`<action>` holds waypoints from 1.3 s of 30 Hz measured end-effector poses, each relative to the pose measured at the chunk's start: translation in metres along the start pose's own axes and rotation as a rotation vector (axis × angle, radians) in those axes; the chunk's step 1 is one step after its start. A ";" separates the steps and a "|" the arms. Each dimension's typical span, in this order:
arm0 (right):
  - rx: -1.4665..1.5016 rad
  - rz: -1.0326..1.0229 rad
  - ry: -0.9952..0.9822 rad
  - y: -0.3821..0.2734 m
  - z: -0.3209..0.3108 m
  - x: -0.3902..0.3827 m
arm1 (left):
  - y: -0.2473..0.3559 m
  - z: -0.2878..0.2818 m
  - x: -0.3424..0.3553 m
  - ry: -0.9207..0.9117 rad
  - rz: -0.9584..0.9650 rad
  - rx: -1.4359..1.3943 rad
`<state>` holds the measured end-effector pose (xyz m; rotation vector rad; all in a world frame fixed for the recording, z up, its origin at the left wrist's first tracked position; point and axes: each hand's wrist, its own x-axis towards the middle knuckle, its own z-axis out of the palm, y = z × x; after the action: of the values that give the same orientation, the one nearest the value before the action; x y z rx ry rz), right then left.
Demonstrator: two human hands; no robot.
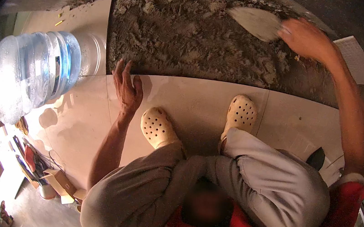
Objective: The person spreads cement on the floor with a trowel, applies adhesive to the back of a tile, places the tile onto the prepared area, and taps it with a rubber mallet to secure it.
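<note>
At the far right of the mortar bed (192,37), my right hand (306,40) is closed around a trowel whose pale, leaf-shaped blade (256,23) points left over the mortar. Motion blurs the blade, and my fingers hide its handle. The mortar is dark, damp and rough, filling a long strip beyond the beige floor tiles (193,96). My left hand (126,90) rests with fingers spread at the tile edge by the strip's near left corner, holding nothing.
A large clear-blue water bottle (35,73) lies on its side at the left. Behind it are tools and a small open cardboard box (60,183). A light-coloured tile piece (357,60) leans at the far right. My feet in cream clogs (242,112) stand on the tiles.
</note>
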<state>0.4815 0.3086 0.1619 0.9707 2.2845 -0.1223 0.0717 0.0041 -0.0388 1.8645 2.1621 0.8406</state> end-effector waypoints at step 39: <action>0.223 0.206 0.061 0.054 0.146 -0.081 | 0.019 -0.001 0.025 -0.030 0.071 -0.005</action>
<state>0.6372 0.2510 0.1035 1.3355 2.2437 -0.2666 0.0826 0.0287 -0.0221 1.9493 2.0855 0.8246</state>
